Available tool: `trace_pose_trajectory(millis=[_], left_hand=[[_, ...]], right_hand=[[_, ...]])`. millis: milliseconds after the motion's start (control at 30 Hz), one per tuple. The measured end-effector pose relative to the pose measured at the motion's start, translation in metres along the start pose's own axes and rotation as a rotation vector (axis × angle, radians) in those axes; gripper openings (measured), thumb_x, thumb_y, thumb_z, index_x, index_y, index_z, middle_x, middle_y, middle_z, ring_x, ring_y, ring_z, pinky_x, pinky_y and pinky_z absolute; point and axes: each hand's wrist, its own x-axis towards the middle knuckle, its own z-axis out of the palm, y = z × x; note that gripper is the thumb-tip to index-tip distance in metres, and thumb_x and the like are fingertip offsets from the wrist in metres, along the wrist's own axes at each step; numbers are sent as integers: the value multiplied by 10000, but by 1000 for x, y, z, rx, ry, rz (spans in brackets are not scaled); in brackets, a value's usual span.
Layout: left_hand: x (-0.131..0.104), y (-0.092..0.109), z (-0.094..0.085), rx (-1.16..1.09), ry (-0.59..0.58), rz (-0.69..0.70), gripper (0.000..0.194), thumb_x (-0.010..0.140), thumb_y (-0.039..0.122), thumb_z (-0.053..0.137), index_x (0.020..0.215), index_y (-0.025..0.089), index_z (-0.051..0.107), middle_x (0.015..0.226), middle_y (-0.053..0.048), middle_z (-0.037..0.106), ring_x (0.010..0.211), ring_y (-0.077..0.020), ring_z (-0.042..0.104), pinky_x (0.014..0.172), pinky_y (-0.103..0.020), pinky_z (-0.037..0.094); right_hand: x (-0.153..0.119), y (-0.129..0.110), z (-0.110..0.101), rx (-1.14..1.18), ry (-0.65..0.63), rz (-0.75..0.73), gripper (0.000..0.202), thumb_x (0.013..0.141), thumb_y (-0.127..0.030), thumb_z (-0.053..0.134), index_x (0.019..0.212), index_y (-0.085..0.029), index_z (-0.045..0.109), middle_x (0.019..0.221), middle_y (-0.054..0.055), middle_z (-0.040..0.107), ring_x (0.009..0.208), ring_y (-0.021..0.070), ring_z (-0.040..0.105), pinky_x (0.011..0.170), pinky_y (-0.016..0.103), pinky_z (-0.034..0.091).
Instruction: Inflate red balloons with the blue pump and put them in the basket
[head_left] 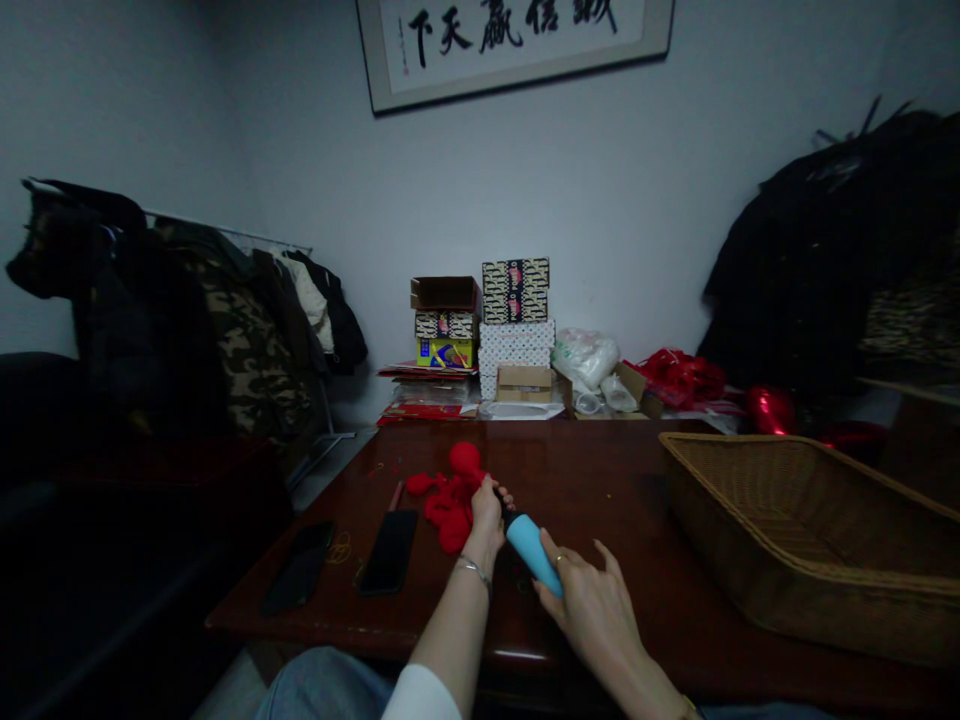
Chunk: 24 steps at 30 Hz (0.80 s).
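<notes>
My left hand is closed around the place where the red neck of a small round balloon meets the dark tip of a light-blue hand pump. Its fingers cover the join, so the fit there is hidden. Thumb and fingers of my right hand are on the near end of the pump's blue body, with some fingers lifted off. The pump slants away from me toward the balloon. Beside my left hand lies a cluster of red balloons, partly overlapping on the table.
On the dark wooden table lie a black phone, a second dark flat device and yellowish rubber bands. A wicker basket stands at the right. Behind are stacked boxes and plastic bags.
</notes>
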Motion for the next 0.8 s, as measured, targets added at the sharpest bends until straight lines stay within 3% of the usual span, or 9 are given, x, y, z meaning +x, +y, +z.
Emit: trace_pose_trajectory(millis=[400,800], left_hand=[[21,23,-13,-49,19,67,245,899,275,431,676,187,379,479,62,376,349,-54,348,356,-158,250],[17,15,-18,-56,60,74,232,904,234,388,677,190,377,468,58,385,348,-63,358,363,-168,266]], right_hand=[[-52,44,13,17,176,-187,547,804,-276,535,1336,-249,407,1072,38,679,906,211,650,1007,478,235],[-27,21,-6,23,-3,-65,502,805,-225,529,1304,-209,475,1091,66,668,891,201,644,1045,494,177]])
